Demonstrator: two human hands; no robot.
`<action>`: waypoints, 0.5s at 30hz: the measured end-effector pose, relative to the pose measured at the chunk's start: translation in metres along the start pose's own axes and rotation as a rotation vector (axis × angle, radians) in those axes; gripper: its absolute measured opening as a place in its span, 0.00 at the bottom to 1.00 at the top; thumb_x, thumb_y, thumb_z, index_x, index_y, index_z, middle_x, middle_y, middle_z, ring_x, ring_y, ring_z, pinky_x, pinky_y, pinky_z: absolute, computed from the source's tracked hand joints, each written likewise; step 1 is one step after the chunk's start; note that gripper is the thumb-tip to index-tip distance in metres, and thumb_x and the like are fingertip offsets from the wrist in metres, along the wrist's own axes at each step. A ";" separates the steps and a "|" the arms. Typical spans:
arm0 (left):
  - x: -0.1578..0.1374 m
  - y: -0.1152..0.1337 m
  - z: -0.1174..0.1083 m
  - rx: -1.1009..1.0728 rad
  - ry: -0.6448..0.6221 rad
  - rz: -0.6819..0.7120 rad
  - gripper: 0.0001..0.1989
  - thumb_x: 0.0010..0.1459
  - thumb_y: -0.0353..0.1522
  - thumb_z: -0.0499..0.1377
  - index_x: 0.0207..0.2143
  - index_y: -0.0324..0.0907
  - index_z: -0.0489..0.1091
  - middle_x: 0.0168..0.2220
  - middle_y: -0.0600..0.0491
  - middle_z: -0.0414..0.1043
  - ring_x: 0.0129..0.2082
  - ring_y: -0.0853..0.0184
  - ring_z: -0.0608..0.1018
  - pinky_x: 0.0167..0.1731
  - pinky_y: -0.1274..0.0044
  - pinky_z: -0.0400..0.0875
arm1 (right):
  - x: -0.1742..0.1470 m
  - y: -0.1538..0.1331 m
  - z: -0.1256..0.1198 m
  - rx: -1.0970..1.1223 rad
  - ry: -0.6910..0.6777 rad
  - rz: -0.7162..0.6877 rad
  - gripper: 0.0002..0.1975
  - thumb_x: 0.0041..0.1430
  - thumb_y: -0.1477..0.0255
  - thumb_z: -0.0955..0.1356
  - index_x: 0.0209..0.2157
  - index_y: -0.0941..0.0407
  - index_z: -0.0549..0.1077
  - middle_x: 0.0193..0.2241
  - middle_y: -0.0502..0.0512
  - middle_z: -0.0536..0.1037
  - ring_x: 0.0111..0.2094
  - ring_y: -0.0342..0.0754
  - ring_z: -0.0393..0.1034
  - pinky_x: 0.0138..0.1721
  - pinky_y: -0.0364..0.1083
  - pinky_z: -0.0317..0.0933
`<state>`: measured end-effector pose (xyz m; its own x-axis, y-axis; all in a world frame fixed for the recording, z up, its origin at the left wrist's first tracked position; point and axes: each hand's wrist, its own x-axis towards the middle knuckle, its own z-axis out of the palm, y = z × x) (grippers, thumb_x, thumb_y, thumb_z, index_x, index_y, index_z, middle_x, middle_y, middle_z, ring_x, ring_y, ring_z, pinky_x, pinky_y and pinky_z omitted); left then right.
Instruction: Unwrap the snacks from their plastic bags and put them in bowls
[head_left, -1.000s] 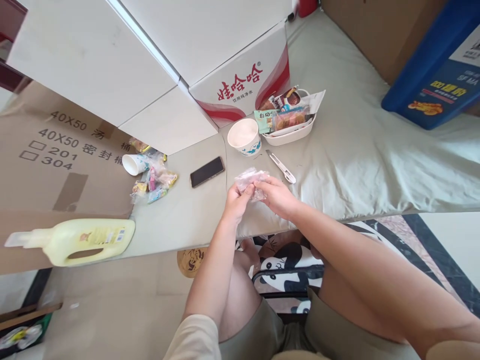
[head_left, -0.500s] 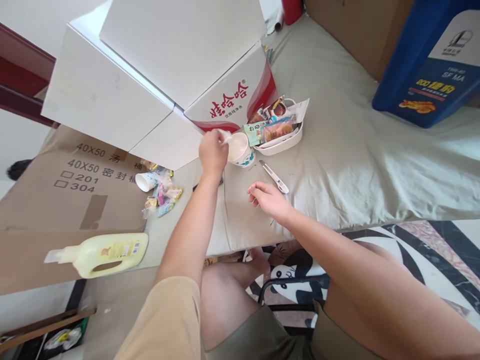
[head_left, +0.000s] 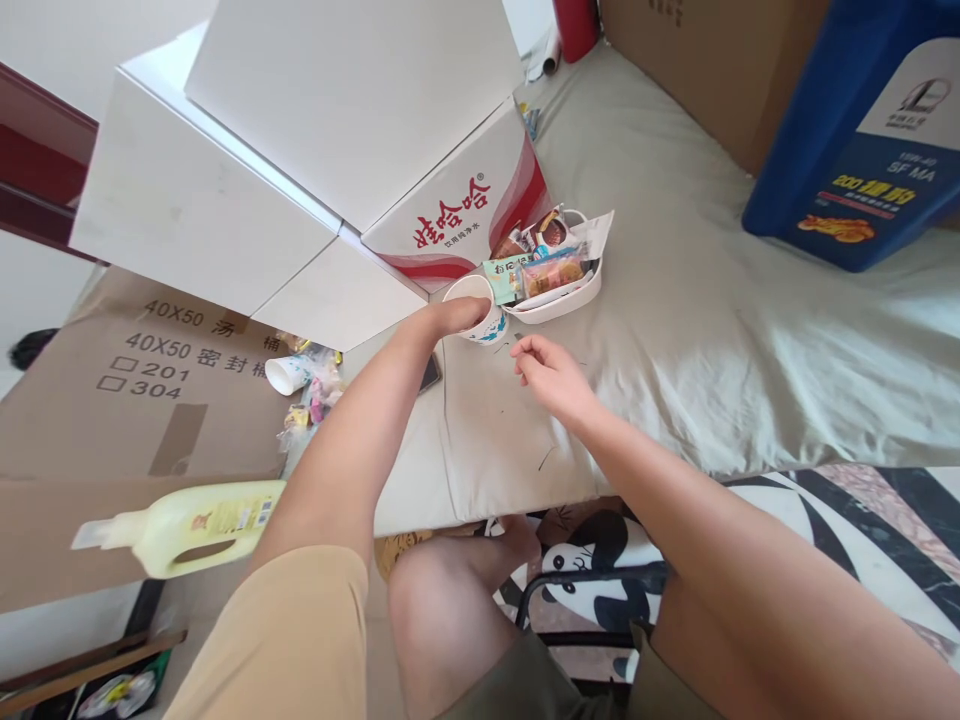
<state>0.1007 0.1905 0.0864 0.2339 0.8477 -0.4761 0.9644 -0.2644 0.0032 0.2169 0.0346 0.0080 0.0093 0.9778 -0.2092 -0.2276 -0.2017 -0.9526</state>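
My left hand reaches down into a white paper cup with a blue leaf pattern. Its fingers are hidden inside the cup, so I cannot see what they hold. To the right of the cup, my right hand hovers over or rests on the beige cloth, its fingers curled together. Whatever is in those fingers, if anything, is hidden. A small dark tip shows just beyond them, and the white utility knife is covered. Close behind the cup stands a white basket of packaged snacks.
White boxes stand behind the cup. At left are another paper cup, wrappers, a large carton and a yellow detergent bottle. A dark flat object lies by my left forearm. A blue oil jug stands right.
My left hand, which held something thin and whitish above the cup, has gone down into it. My right hand has moved forward over where the utility knife lay visible.
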 end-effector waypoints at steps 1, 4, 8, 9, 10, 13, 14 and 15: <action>-0.005 0.000 -0.002 0.058 0.003 0.005 0.17 0.58 0.38 0.51 0.39 0.39 0.77 0.48 0.40 0.79 0.50 0.51 0.79 0.52 0.64 0.71 | 0.001 0.000 0.001 0.005 -0.001 0.005 0.06 0.56 0.71 0.61 0.33 0.53 0.68 0.26 0.46 0.72 0.26 0.44 0.64 0.32 0.44 0.56; -0.023 -0.005 -0.005 0.176 0.047 0.068 0.19 0.59 0.37 0.50 0.43 0.39 0.77 0.55 0.40 0.74 0.57 0.50 0.74 0.58 0.65 0.65 | -0.001 0.000 0.004 -0.007 -0.008 -0.007 0.05 0.54 0.72 0.62 0.32 0.53 0.68 0.25 0.46 0.72 0.26 0.44 0.64 0.31 0.44 0.56; -0.044 -0.020 -0.001 0.112 0.118 0.100 0.19 0.61 0.35 0.49 0.45 0.43 0.76 0.48 0.46 0.78 0.51 0.56 0.77 0.51 0.69 0.69 | -0.008 0.001 0.006 -0.055 -0.016 -0.031 0.06 0.51 0.72 0.62 0.32 0.53 0.69 0.25 0.47 0.72 0.26 0.44 0.65 0.30 0.45 0.55; -0.048 -0.025 0.002 0.091 0.126 0.095 0.18 0.61 0.34 0.49 0.46 0.43 0.76 0.47 0.47 0.79 0.50 0.56 0.77 0.50 0.69 0.69 | -0.010 0.001 0.006 -0.073 -0.016 -0.033 0.06 0.51 0.72 0.62 0.32 0.53 0.69 0.25 0.47 0.72 0.26 0.44 0.65 0.30 0.45 0.55; -0.050 -0.030 0.005 0.079 0.139 0.104 0.17 0.60 0.34 0.50 0.46 0.43 0.76 0.47 0.47 0.79 0.49 0.56 0.77 0.50 0.68 0.69 | -0.011 0.002 0.006 -0.093 -0.014 -0.033 0.06 0.50 0.72 0.62 0.32 0.53 0.69 0.25 0.47 0.72 0.26 0.45 0.64 0.30 0.45 0.55; -0.054 -0.043 0.011 0.038 0.300 0.225 0.15 0.59 0.32 0.52 0.44 0.42 0.75 0.53 0.45 0.75 0.54 0.55 0.74 0.55 0.66 0.66 | -0.013 0.002 0.007 -0.142 0.002 -0.025 0.06 0.51 0.71 0.62 0.32 0.53 0.69 0.25 0.47 0.72 0.25 0.45 0.64 0.30 0.45 0.54; -0.055 -0.046 0.013 0.006 0.391 0.266 0.14 0.58 0.30 0.53 0.43 0.41 0.75 0.53 0.44 0.74 0.55 0.55 0.74 0.56 0.66 0.65 | -0.013 0.002 0.007 -0.151 0.006 -0.023 0.06 0.51 0.70 0.62 0.32 0.53 0.69 0.25 0.47 0.72 0.25 0.45 0.64 0.29 0.45 0.54; -0.058 -0.049 0.016 -0.043 0.481 0.295 0.13 0.58 0.29 0.53 0.42 0.41 0.75 0.52 0.44 0.74 0.54 0.56 0.74 0.55 0.66 0.65 | -0.013 0.002 0.008 -0.158 0.007 -0.022 0.06 0.51 0.70 0.62 0.32 0.53 0.69 0.25 0.47 0.72 0.25 0.45 0.64 0.29 0.45 0.54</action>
<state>0.0384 0.1470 0.1001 0.5146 0.8574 0.0050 0.8513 -0.5116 0.1165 0.2082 0.0219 0.0105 0.0192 0.9819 -0.1884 -0.0714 -0.1866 -0.9798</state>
